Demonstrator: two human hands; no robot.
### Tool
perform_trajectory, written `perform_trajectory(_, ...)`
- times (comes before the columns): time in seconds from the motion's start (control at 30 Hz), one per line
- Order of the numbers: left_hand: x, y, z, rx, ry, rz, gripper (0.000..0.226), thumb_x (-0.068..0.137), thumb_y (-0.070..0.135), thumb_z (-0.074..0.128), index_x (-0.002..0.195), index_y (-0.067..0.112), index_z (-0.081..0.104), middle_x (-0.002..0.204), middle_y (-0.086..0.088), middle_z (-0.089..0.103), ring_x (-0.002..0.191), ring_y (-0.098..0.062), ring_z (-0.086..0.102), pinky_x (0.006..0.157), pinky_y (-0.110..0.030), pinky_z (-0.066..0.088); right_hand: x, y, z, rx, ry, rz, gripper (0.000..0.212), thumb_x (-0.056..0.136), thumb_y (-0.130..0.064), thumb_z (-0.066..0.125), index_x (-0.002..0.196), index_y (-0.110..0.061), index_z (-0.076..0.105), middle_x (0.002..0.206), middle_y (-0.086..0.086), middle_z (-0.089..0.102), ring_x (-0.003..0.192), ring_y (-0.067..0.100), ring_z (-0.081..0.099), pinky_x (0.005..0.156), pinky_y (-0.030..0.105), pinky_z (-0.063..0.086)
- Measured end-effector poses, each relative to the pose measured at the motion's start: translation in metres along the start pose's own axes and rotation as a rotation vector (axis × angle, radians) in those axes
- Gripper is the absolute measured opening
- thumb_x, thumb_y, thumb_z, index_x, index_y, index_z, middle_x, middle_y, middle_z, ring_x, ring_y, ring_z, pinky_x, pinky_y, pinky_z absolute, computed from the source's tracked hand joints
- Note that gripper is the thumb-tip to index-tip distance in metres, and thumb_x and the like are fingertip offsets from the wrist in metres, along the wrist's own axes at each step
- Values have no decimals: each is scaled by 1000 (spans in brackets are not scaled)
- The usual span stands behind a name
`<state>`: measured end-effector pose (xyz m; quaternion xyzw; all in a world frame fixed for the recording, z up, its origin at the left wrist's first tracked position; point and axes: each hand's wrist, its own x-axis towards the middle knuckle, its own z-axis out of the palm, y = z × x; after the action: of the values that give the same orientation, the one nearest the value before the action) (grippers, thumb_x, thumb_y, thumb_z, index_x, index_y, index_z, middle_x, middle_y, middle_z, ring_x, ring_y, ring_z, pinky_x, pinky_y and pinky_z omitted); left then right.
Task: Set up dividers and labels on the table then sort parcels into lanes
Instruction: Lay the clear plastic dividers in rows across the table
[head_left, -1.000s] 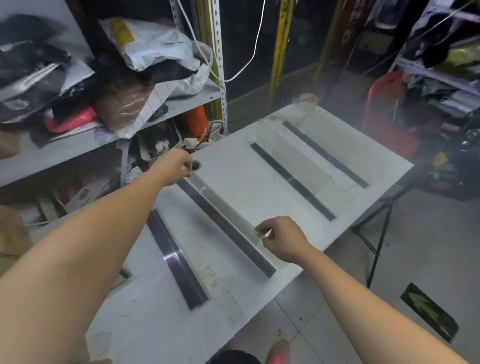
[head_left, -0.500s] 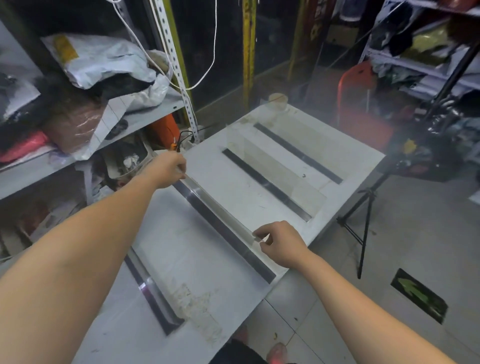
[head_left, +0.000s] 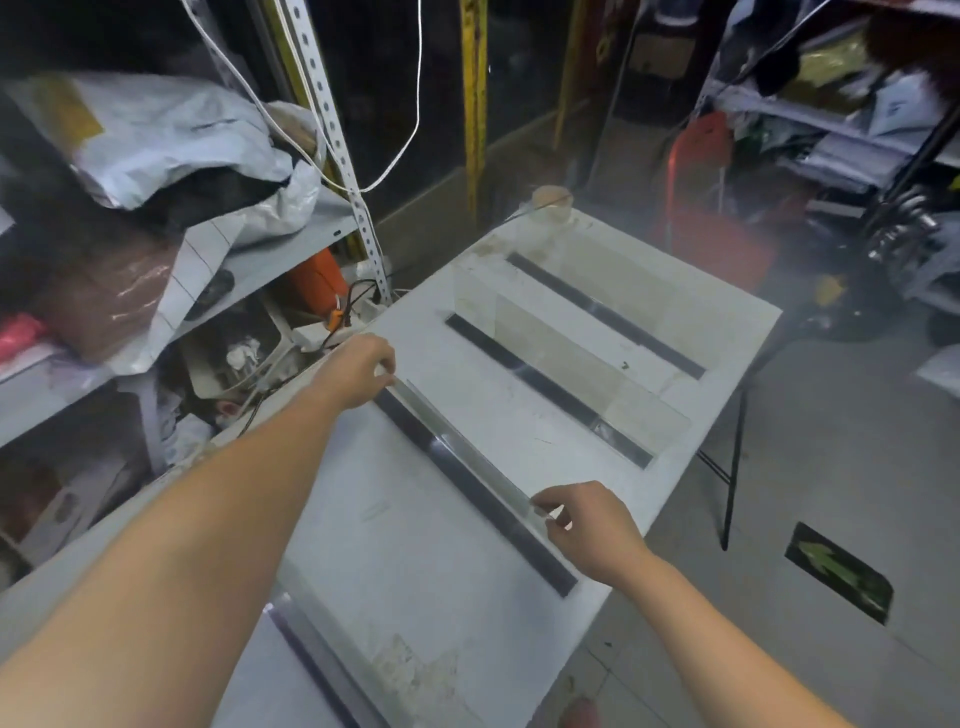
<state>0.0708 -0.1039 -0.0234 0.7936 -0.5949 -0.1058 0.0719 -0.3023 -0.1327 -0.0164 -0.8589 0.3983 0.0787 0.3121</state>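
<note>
Both hands have barely shifted, the left hand (head_left: 358, 370) pinching the far end and the right hand (head_left: 589, 525) the near end of the clear divider (head_left: 467, 452) over its dark base strip (head_left: 467, 483) mid-desk (head_left: 415, 571), where uneven pressure could tip it out of the slot.

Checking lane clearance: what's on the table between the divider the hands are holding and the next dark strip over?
Head view: between the clear divider held by both hands and the next dark strip, only bare, scuffed white table. No parcels or labels there.
</note>
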Motion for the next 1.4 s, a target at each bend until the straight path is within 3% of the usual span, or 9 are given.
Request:
perform_trajectory(0.13, 5, -6, 7, -4, 16, 18, 13, 82, 22, 79, 85, 15, 69, 90, 1, 65, 92, -22, 59, 93, -39, 46, 2, -2, -1, -23, 8, 18, 36, 90, -8, 51, 112, -27, 71, 108, -11, 72, 94, 15, 67, 80, 29, 52)
perform_trajectory(0.37, 7, -7, 12, -56, 38, 4, 12, 85, 18, 76, 91, 13, 67, 99, -3, 63, 100, -23, 56, 92, -37, 44, 4, 2, -2, -34, 20, 35, 39, 95, -10, 52, 126, -28, 67, 123, -12, 68, 100, 11, 65, 77, 21, 40)
perform_trajectory(0.5, 2, -2, 16, -45, 52, -38, 21, 88, 17, 73, 107, 9, 67, 111, -8, 59, 111, -26, 53, 94, -39, 44, 5, 1, -1, -43, 11, 50, 38, 94, -11, 52, 125, -29, 66, 123, -13, 67, 100, 12, 65, 76, 22, 40)
perform_trajectory(0.63, -6, 8, 13, -53, 96, -84, 43, 87, 16, 73, 127, 8, 61, 134, -8, 55, 130, -26, 46, 106, -41, 40, 4, 0, -3, -50, -5, 48, 40, 94, -20, 56, 132, -30, 60, 122, -12, 66, 103, 12, 64, 81, 25, 46)
perform_trajectory(0.8, -29, 16, 3, -68, 107, -162, 54, 88, 22, 72, 137, 12, 54, 146, -7, 49, 139, -25, 40, 113, -41, 34, -1, -2, -10, -97, 33, -1, 45, 94, -30, 59, 138, -32, 52, 124, -14, 63, 105, 9, 61, 86, 27, 48)
perform_trajectory(1.0, -85, 38, -10, -84, 123, -375, 53, 91, 28, 67, 139, 14, 51, 138, -7, 55, 125, -28, 51, 99, -43, 45, -2, -17, -24, -147, 75, -144, 45, 95, -28, 59, 139, -27, 52, 136, -10, 57, 120, 12, 56, 92, 30, 47)
perform_trajectory(1.13, -133, 55, -20, -52, 165, -497, 39, 88, 25, 64, 125, 16, 58, 126, -4, 62, 116, -29, 57, 85, -40, 48, -3, -35, -36, -174, 59, -252, 47, 93, -28, 61, 139, -25, 53, 134, -5, 58, 120, 17, 57, 92, 33, 49)
perform_trajectory(1.3, -204, 91, -37, 2, 184, -662, 53, 92, 30, 59, 142, 17, 49, 143, -5, 52, 130, -28, 48, 99, -43, 48, -16, -61, -44, -249, 49, -420, 51, 91, -24, 62, 141, -23, 53, 136, -1, 60, 125, 22, 54, 93, 34, 50)
perform_trajectory(1.4, -248, 111, -46, 34, 162, -777, 48, 89, 31, 57, 135, 17, 54, 131, -7, 59, 115, -30, 57, 85, -40, 51, -26, -79, -47, -285, 53, -510, 50, 88, -26, 62, 137, -23, 55, 131, 1, 63, 118, 24, 57, 86, 33, 50)
